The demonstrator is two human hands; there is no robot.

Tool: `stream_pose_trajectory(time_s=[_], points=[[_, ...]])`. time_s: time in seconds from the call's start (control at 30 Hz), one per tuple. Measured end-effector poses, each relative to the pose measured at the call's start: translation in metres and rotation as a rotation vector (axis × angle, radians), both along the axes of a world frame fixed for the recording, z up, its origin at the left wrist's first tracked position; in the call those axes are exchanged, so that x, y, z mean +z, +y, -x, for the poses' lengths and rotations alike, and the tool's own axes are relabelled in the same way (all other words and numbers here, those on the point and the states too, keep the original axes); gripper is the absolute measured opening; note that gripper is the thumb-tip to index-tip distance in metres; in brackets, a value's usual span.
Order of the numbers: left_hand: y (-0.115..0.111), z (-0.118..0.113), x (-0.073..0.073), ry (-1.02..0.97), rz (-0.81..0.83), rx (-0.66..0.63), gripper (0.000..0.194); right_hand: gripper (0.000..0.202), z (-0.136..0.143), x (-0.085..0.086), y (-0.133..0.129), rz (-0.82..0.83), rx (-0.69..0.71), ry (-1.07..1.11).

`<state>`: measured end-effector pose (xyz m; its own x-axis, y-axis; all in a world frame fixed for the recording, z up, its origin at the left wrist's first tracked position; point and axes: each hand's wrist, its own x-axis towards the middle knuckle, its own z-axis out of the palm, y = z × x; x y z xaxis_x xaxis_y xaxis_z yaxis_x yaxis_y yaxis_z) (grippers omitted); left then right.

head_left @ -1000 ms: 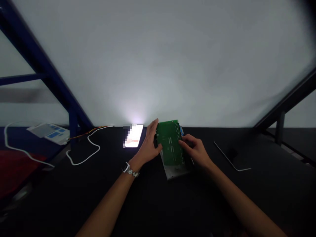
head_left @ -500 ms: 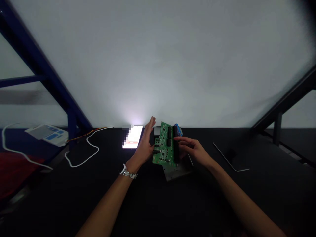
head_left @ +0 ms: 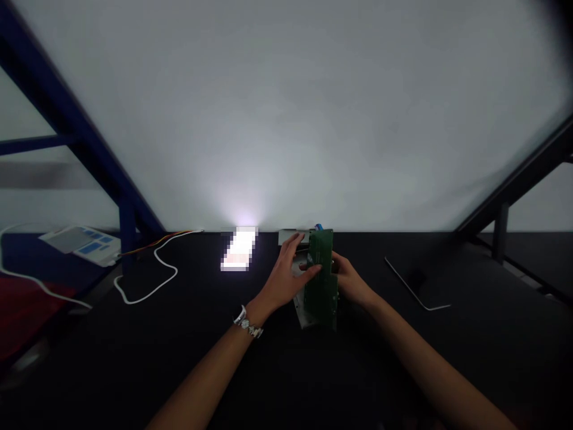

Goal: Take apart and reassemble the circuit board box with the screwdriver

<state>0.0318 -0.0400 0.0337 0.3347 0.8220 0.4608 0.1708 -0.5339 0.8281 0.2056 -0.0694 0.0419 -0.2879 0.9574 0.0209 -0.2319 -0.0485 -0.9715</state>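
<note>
A green circuit board (head_left: 323,292) stands tilted up on edge between my hands, its plain back side toward me. My left hand (head_left: 289,275) grips it from the left, the thumb lying across its face. From the right, my right hand (head_left: 351,279) holds the board's other side, with its fingertips hidden behind it. Beneath the board a grey metal plate (head_left: 304,315) lies on the black table, partly covered. Behind them is a light grey flat piece (head_left: 286,237), and a bit of something blue (head_left: 319,227) peeks over the board's top edge.
A lit phone (head_left: 239,249), partly pixelated, lies left of my hands. Farther left are a white cable (head_left: 172,272) and a printed card or sheet (head_left: 92,245). A thin bent metal rod (head_left: 409,289) lies to the right. Blue frame bars (head_left: 85,137) rise at the left, before a pale wall.
The circuit board has been turned over, from its component side to its plain back. My left hand has moved right and closed on it. The right hand has shifted slightly along with the board.
</note>
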Motion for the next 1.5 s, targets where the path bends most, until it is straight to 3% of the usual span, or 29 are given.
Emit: stream_pose_trajectory(time_s=[0.1,0.2,0.33,0.5,0.7,0.83,1.0,1.13,1.3,1.5], points=[[0.003,0.004,0.006,-0.037,0.072,0.004,0.054,0.036,-0.005,-0.001,0.004,0.038,-0.045,0.016],[0.010,0.012,0.012,-0.138,0.248,-0.007,0.039,0.040,-0.012,0.000,0.008,0.043,-0.129,-0.028],[0.019,0.022,0.009,-0.260,0.436,-0.005,0.043,0.048,-0.019,0.004,0.011,0.004,-0.266,-0.107],[0.022,0.028,0.004,-0.232,0.553,-0.039,0.043,0.050,-0.019,0.007,0.011,-0.093,-0.326,-0.147],[0.006,0.022,0.019,-0.205,0.541,-0.241,0.046,0.038,-0.014,0.013,0.006,-0.162,-0.235,-0.123],[-0.001,0.015,0.024,-0.240,0.542,-0.283,0.047,0.038,-0.010,0.016,0.001,-0.188,-0.150,-0.108],[-0.001,0.010,0.018,-0.340,0.667,-0.284,0.052,0.042,-0.003,0.015,-0.002,-0.209,-0.061,-0.132],[-0.003,0.005,0.023,-0.485,0.834,-0.225,0.063,0.035,-0.001,0.010,0.000,-0.206,-0.147,-0.146],[-0.004,0.001,0.025,-0.662,0.785,-0.158,0.067,0.033,-0.004,0.001,0.004,-0.253,-0.332,-0.444],[-0.005,-0.001,0.015,-0.648,0.800,-0.164,0.063,0.036,0.001,-0.002,0.003,-0.172,-0.198,-0.384]])
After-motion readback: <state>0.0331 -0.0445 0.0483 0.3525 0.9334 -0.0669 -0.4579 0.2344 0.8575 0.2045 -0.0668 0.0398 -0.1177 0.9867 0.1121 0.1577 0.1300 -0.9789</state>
